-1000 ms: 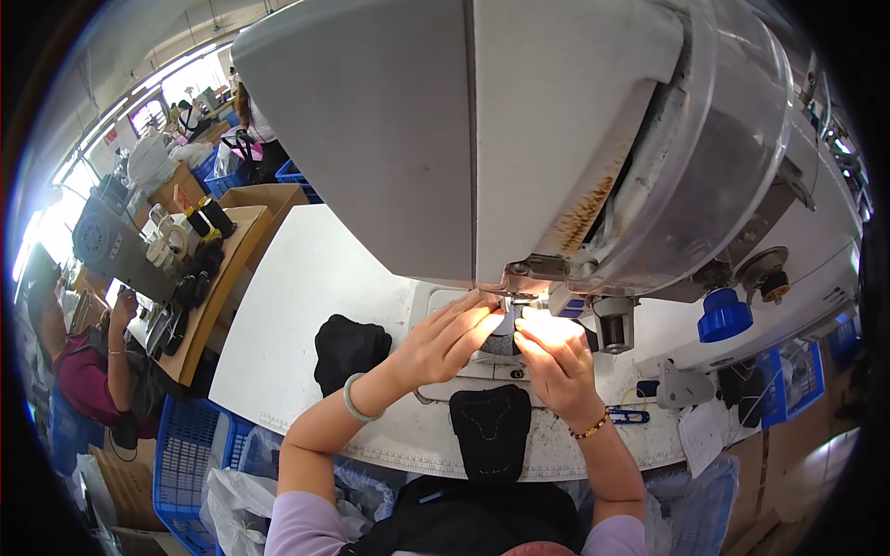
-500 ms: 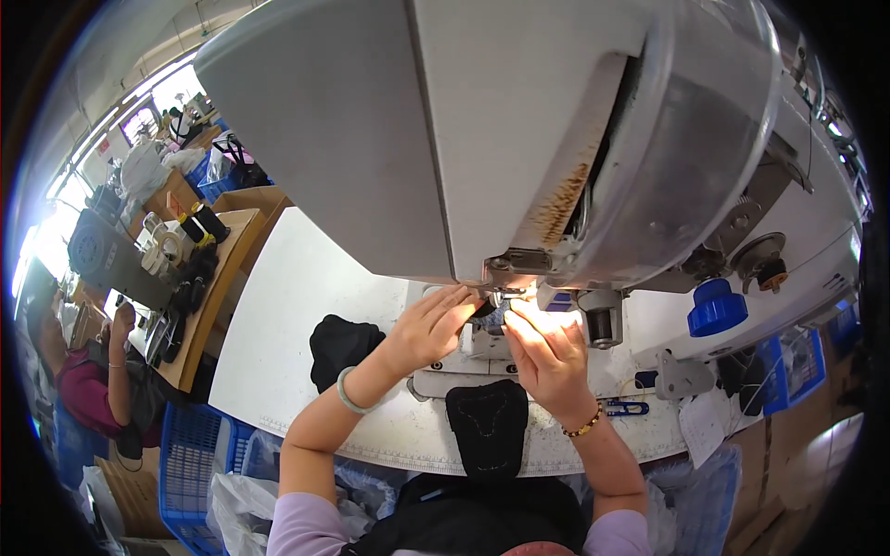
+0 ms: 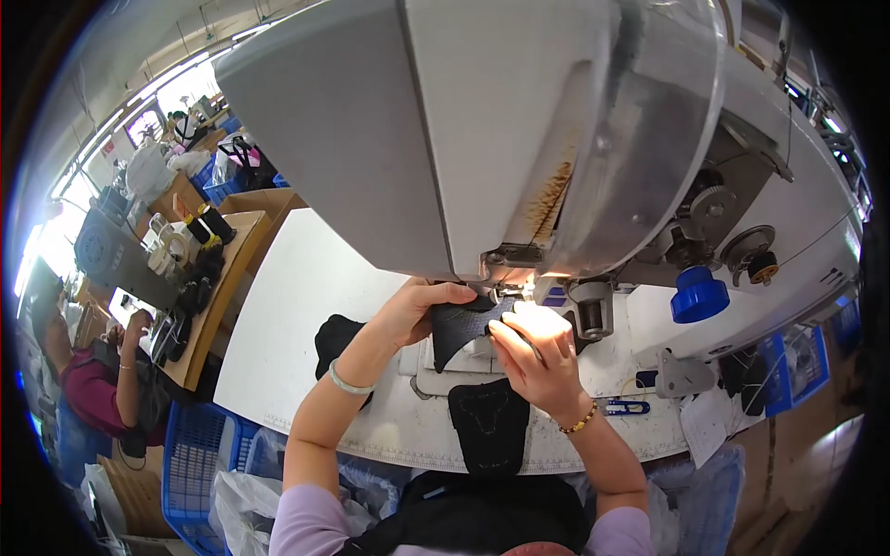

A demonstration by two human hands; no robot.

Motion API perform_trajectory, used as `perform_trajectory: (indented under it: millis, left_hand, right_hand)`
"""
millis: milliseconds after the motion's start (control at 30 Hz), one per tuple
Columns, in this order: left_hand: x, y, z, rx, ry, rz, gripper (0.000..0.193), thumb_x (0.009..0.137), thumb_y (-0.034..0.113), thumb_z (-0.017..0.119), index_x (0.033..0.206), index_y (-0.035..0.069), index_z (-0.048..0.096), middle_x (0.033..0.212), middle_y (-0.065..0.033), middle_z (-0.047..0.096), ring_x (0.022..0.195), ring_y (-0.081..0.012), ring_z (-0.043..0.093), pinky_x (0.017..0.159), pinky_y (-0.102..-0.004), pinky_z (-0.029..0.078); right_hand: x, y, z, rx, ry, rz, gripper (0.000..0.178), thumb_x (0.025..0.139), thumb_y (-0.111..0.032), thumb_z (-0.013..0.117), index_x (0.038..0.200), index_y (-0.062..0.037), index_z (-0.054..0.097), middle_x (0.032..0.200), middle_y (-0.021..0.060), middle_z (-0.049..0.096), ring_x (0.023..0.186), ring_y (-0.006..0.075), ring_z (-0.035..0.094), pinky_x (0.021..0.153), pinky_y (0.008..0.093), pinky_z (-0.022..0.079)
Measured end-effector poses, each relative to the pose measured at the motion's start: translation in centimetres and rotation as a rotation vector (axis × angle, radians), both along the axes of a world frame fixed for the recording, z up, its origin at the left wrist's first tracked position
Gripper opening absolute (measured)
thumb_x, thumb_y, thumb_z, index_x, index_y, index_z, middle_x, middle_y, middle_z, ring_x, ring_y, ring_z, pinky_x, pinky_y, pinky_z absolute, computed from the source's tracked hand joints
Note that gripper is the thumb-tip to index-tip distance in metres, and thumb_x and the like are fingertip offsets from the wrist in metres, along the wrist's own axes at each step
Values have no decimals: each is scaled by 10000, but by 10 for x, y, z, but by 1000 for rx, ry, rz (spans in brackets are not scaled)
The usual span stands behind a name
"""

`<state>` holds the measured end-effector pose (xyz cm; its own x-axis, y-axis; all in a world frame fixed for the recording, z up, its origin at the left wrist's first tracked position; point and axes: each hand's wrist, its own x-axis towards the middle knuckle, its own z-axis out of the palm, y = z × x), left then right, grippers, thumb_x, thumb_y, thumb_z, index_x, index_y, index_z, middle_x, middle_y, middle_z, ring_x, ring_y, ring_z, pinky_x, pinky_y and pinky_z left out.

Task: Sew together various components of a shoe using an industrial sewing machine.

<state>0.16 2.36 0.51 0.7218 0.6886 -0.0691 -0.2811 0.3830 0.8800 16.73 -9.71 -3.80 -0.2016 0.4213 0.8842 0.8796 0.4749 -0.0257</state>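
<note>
Under the needle area of a sewing machine (image 3: 371, 139) hangs a black fabric piece (image 3: 456, 335) with a grey-blue patterned side. My left hand (image 3: 414, 313) grips its upper left edge, thumb on top. With fingers pinched together, my right hand (image 3: 540, 357) holds its right edge beside the lit needle. Part of the fabric is hidden behind the right fingers and the machine head. Nearer to me lies a black shaped piece (image 3: 489, 426) with a stitched outline, at the table's front edge. Another black piece (image 3: 336, 345) rests left of it, partly covered by my left forearm.
Small blue-handled thread snips (image 3: 627, 407) lie right of my right wrist on the white table (image 3: 269, 343). A blue knob (image 3: 699, 295) juts from the machine. Blue crates (image 3: 190, 473) stand below left, and a co-worker (image 3: 97, 389) sits at another machine.
The fabric piece has come out from under the needle toward me and shows more of itself. My left hand has shifted left and turned; my right hand has moved slightly nearer me.
</note>
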Motion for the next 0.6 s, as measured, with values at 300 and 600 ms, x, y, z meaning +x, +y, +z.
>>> perform_trajectory:
  millis: [300, 600]
  left_hand:
    - [0, -24, -16, -84, -74, 130, 157, 795, 57, 651, 910, -49, 648, 879, -115, 659, 762, -139, 636, 672, -242, 516]
    - [0, -37, -12, 7, 54, 183, 271, 799, 191, 680, 971, -6, 606, 864, -64, 630, 704, -112, 627, 613, -216, 514]
  right_hand:
    - [-12, -5, 5, 44, -65, -72, 372, 744, -115, 685, 1111, -149, 634, 1097, -27, 558, 826, 95, 510, 752, 266, 421]
    - [-11, -5, 10, 19, -53, 15, 318, 699, -13, 660, 1006, -95, 677, 1034, -8, 596, 962, 133, 553, 829, 286, 433]
